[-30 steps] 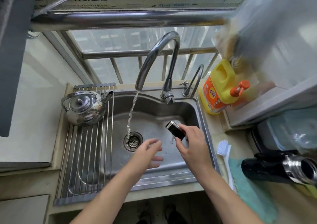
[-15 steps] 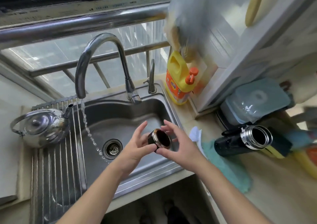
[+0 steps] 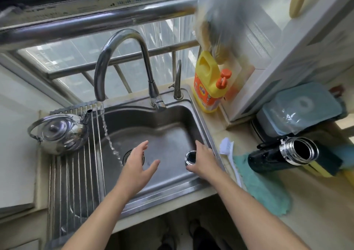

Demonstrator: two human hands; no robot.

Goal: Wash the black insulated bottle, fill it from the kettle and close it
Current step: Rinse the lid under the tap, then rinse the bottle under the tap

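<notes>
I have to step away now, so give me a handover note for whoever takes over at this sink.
Left hand: open, empty, over the sink beside the drain.
Right hand: grips the cap over the sink's right side.
Black bottle: uncapped, lying on its side on the counter right of the sink.
Kettle: on the rack left of the sink. Tap running.
Done: cap off; whether the washing is finished cannot be told.
Left: fill the bottle from the kettle, screw the cap on.
</notes>
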